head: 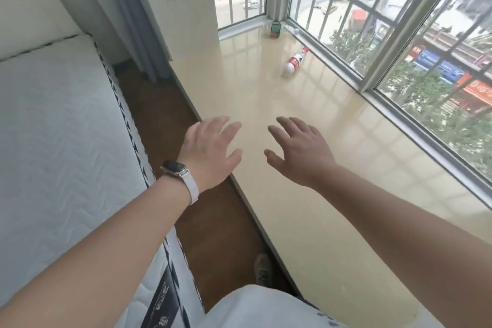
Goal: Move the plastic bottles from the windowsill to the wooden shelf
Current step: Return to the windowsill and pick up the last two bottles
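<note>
Fingers (233, 128) of the left hand (210, 152) are stretching out straight and spread wide, holding nothing, just below the middle of the frame. Those of the right hand (300, 154) are fanning open just beside them, likewise gripping nothing. Both hands are reaching over the near part of the glossy cream windowsill (266, 98), the left one above its edge.

The plastic bottle (294, 61) is lying on its side well beyond the fingertips, up and to the right of centre. Its red cap is pointing toward the window frame (330, 61), and it is touching neither hand.

A small green carton (275, 30) is standing upright in the far corner of the sill. A watch (174, 168) with a pale strap is sitting on the left wrist, and a white mattress (66, 114) is filling the left side.
</note>
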Tool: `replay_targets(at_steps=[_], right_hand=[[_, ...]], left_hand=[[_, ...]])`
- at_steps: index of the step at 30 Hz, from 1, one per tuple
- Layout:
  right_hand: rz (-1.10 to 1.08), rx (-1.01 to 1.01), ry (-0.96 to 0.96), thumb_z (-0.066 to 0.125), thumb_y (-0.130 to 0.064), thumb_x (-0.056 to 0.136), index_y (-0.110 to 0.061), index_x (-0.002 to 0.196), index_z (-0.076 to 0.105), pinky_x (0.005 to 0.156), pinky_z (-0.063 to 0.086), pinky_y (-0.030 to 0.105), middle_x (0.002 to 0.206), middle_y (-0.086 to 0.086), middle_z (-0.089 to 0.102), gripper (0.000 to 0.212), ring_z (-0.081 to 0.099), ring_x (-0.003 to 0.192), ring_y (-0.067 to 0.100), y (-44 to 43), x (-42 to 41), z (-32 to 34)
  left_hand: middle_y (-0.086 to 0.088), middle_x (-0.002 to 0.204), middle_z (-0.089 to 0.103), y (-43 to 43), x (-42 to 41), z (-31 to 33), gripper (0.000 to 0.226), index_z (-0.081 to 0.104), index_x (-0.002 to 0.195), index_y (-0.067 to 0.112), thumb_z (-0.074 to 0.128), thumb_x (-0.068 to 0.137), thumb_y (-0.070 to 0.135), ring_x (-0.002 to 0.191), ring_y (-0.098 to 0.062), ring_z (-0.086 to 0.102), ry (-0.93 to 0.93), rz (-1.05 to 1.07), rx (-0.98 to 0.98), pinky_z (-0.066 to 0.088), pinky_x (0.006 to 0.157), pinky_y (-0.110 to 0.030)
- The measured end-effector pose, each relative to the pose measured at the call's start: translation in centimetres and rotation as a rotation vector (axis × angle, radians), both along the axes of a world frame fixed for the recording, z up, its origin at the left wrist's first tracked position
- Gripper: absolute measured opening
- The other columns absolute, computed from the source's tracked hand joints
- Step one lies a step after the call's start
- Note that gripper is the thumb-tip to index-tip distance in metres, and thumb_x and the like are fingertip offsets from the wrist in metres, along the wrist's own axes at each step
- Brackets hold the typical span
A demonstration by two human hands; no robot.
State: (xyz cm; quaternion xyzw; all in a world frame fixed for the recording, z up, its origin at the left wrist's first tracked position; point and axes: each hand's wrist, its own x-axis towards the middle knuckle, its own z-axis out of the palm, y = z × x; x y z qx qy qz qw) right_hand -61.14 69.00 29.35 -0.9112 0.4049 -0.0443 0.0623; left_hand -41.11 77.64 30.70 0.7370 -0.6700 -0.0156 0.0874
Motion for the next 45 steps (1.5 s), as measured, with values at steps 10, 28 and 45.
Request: replay_targets(at_steps=[10,28,45], right_hand=[[0.05,0.017,-0.073,0.052,-0.048,0.093,-0.015,0.134,0.052,0.104,0.033,0.043,0.149,0.008,0.044,0.053,0.036,0.136,0.031,-6.1,0.7,0.0],[0.056,-0.017,0.015,0.049,-0.049,0.095,-0.015,0.136,0.05,0.106,0.03,0.044,0.152,0.007,0.039,0.053,0.031,0.139,0.03,-13.5,15.9,-0.3],[0.048,-0.118,0.066,0.053,-0.049,0.093,-0.015,0.135,0.051,0.102,0.035,0.047,0.147,0.009,0.045,0.054,0.037,0.135,0.032,-20.9,39.0,2.8]], left_hand=[[-0.011,0.141,0.053,-2.9,2.5,1.4,0.05,0.055,0.137,0.018,0.058,0.092,0.04,0.131,-0.033,0.045,-0.056,0.09,0.004,0.03,0.11,-0.052],[-0.014,0.135,0.056,-9.1,18.8,-1.2,0.052,0.055,0.135,0.015,0.07,0.087,0.029,0.126,-0.037,0.05,0.005,0.047,-0.086,0.034,0.106,-0.056],[-0.015,0.143,0.051,-17.1,42.4,0.4,0.052,0.055,0.136,0.015,0.064,0.089,0.035,0.134,-0.037,0.043,-0.025,0.0,-0.135,0.028,0.111,-0.057]])
